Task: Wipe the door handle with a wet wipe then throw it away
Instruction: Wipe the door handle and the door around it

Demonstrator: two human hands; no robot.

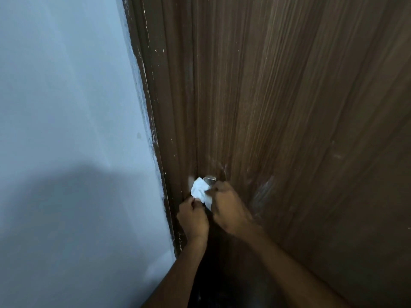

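Handling the wet wipe (pixel 199 189) calls for little force, I judge: it looks light, limp and damp, so I pinch its crumpled lower edge with my left hand (pixel 193 216) and bunch its right side in my right hand (pixel 226 207), both hands closed on it. It is white and creased, and lies against the door handle (pixel 210 180), a small metal piece on the brown door (pixel 278 107). That handle should be rigid, possibly slippery when damp.
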